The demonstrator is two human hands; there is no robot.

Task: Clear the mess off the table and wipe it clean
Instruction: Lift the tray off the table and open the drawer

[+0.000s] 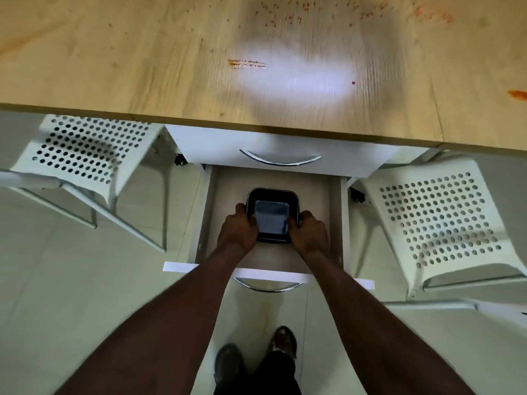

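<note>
Below the table's [142, 67] front edge, over a pulled-out lower drawer [338, 223] — a person stands looking straight down, both arms reaching in. The left hand [236, 232] and the right hand [309, 235] clasp a black, near-square container [271, 193] from opposite sides. Their fingers curl over its left and right rims, and each hand is as close to it as the other.

The container sits on the drawer floor towards the back, its far rim near the closed upper drawer [214, 143] that juts out above. Something flat and blue-grey [271, 218] lies inside; whether it is a cloth or a lid cannot be told. With hardly any long axis, the container offers no better sides to hold than the two now held.

The surface to be cleaned lies up and ahead of the hands — orange smears [246, 64] and scattered specks [285, 15] mark the wood, not yet wiped. The lift probably has to come up and back toward the body first, clear of the upper drawer and its curved handle [281, 160], before going forward to the table. A white perforated left chair [85, 149] and right chair [436, 215] flank the drawers.
</note>
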